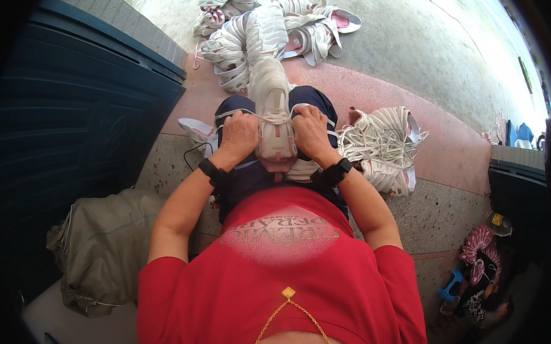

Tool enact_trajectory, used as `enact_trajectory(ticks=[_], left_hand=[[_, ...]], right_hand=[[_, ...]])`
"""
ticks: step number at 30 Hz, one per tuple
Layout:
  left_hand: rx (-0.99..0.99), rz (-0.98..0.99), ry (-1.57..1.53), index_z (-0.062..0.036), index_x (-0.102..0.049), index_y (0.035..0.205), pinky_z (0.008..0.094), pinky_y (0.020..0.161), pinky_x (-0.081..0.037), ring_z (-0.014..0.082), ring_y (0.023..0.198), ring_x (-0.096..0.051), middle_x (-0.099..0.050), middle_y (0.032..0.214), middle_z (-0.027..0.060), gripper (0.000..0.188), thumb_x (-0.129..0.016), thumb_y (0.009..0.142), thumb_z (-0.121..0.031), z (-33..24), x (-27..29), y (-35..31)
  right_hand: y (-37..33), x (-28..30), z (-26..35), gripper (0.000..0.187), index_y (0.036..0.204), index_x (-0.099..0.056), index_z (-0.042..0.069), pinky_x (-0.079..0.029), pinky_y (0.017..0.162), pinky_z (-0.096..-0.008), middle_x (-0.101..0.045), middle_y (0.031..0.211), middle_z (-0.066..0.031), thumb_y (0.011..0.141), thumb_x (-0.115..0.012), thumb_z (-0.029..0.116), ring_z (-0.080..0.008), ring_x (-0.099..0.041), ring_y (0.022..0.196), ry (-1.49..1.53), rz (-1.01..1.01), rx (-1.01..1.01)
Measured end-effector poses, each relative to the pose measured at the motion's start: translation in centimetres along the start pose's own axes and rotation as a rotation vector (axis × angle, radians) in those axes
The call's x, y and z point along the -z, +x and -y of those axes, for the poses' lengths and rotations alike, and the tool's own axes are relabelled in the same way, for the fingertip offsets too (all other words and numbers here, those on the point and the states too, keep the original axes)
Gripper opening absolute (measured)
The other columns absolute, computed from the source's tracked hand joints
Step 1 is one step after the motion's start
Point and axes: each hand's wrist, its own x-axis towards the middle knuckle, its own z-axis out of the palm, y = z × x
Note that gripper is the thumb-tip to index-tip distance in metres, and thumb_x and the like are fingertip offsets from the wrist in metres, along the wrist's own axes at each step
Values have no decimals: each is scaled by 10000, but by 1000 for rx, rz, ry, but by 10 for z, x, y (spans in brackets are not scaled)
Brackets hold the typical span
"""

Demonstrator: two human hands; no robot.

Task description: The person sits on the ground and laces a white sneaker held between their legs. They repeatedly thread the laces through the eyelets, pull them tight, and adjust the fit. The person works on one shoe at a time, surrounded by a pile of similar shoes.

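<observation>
A white shoe upper with pink trim lies lengthwise between my knees, its heel toward me. White shoelace crosses the upper and runs out to both sides. My left hand is closed with one end of the lace pinched in its fingers. On the other side my right hand is closed on the other end. The lace looks stretched between the hands and the upper. Beyond the held upper, a long row of stacked shoe uppers reaches away from me.
More shoe uppers with loose laces lie to my right. Another white piece rests by my left knee. A grey-green sack sits at left beside a dark blue door. Slippers and a blue object are at lower right.
</observation>
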Motion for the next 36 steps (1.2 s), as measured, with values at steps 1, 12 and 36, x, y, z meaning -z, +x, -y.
enact_trajectory(ticks=[1,12,36], left_hand=[[14,1,-30,-54,-633,763,441,705,-441,314,789,-567,-625,737,116,135,-565,807,-162,0,-4,1],[39,-163,173,-97,-653,831,387,737,-384,234,838,-509,-604,825,18,181,-675,747,-255,-33,11,-18],[179,193,-784,-6,-610,799,240,608,-463,99,673,-566,-613,716,41,171,-715,746,-131,-21,18,77]], right_hand=[[1,-1,-1,125,800,-659,53,-357,871,-432,-564,1131,-80,779,-561,128,-282,-470,1099,-11,-6,24],[-12,0,9,268,743,-659,82,-351,713,-395,-564,801,-63,750,-662,350,-238,-509,824,-145,-98,15],[6,15,-3,107,825,-605,95,-390,776,-369,-559,881,-51,727,-567,113,-226,-524,905,-41,-86,399]])
